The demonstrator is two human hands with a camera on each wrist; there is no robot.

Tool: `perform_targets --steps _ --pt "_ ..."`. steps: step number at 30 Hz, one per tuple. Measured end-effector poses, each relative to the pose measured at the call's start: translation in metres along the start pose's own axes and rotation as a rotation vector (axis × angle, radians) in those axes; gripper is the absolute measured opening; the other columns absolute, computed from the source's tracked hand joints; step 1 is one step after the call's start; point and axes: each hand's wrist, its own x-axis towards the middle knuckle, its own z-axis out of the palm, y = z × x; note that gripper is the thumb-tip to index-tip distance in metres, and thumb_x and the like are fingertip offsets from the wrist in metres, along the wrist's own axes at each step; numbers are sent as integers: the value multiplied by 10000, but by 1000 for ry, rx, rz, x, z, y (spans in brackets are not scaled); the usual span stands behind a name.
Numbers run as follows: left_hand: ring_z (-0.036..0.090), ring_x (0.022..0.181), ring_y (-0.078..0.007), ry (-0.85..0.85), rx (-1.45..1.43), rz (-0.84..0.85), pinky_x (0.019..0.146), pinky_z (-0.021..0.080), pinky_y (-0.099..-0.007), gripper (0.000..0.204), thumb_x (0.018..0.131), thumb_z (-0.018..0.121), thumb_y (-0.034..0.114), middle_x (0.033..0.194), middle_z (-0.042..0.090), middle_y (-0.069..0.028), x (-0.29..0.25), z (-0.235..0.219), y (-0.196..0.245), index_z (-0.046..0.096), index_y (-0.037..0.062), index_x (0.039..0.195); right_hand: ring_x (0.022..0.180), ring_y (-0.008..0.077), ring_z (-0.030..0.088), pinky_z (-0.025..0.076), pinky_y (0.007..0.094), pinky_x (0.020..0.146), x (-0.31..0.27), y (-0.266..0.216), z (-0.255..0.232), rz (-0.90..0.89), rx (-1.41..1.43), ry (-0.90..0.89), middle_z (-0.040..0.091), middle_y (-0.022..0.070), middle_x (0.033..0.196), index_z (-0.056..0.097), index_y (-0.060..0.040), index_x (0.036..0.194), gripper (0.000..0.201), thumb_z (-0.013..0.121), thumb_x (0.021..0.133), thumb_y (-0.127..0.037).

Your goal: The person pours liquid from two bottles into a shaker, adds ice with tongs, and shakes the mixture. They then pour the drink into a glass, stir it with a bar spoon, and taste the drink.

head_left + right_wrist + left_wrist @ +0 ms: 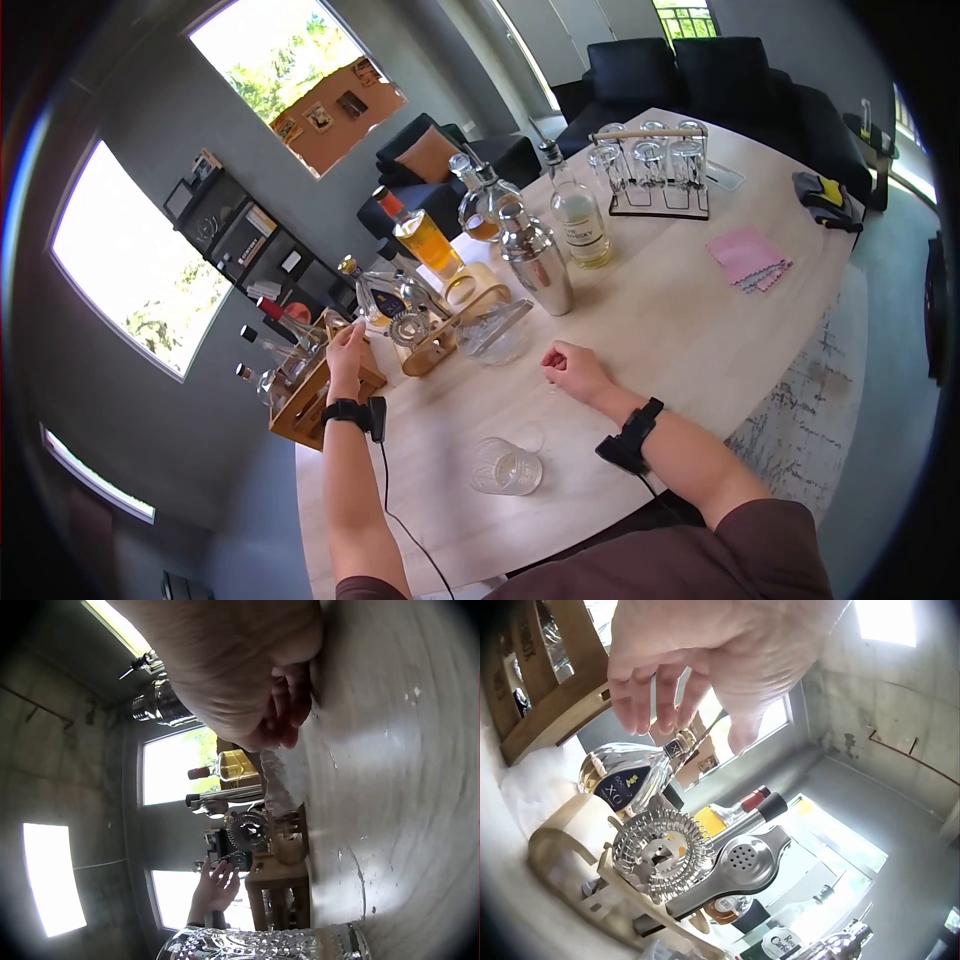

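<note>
My left hand point(345, 352) is raised beside the wooden crate at the left, its fingers loosely bent and nothing between them. In the left wrist view those fingers hang just over the neck of a clear XO bottle point(622, 780). Close by, a coiled strainer point(664, 851) and a metal citrus squeezer point(746, 862) stand in a wooden holder point(432, 352). My right hand point(578, 370) rests on the table with fingers loosely curled, holding nothing. A glass bowl point(482, 345) with tongs on it lies beyond that hand. Nearer my body stands a cut-glass tumbler point(505, 470).
A metal shaker point(537, 262), a whisky bottle point(582, 225) and an amber bottle point(430, 240) stand farther back. The wooden crate point(300, 415) holds several bottles at the left edge. A glass rack point(660, 212), pink cloth point(745, 255) and gloves point(828, 200) lie to the right.
</note>
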Motion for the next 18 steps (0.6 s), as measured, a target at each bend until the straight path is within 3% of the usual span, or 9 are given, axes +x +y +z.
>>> perform_targets --steps 5,12,13,15,16,18 --pt "580 652 -67 -55 -138 -32 542 425 -213 300 891 679 297 836 663 -6 25 5 -11 720 38 1038 689 206 648 524 317 652 -2 -3 0 -32 -48 -21 667 107 760 624 -5 884 146 659 779 -99" --pt "597 646 -69 -90 -129 138 542 424 -198 224 947 611 245 801 660 -3 41 17 -1 700 44 990 748 281 666 528 376 685 0 -4 3 -53 -121 -50 679 134 788 627 -24 864 126 656 778 -111" --pt "611 656 -80 -115 -113 182 542 437 -203 234 956 596 261 792 659 -9 49 19 -4 693 50 982 748 281 666 528 376 685 0 -2 3 -51 -118 -51 679 134 788 627 -24 864 126 656 778 -111" --pt "626 665 -82 -96 -87 207 536 440 -204 221 957 588 240 784 658 -22 58 23 -1 680 40 939 669 180 647 524 302 636 1 -1 4 -92 -148 -25 672 94 752 635 -16 872 139 684 797 -121" --pt "636 669 -85 -115 -31 223 541 445 -204 209 955 585 225 783 663 -21 59 24 3 677 38 936 669 180 647 524 302 636 0 -1 4 -89 -146 -26 672 94 752 635 -16 872 139 684 797 -121" --pt "645 673 -88 -134 27 235 545 451 -204 199 953 581 210 782 667 -20 60 25 14 675 36 932 752 274 667 528 373 687 -1 -4 3 -67 -136 -40 677 130 785 624 -29 859 114 652 784 -110"
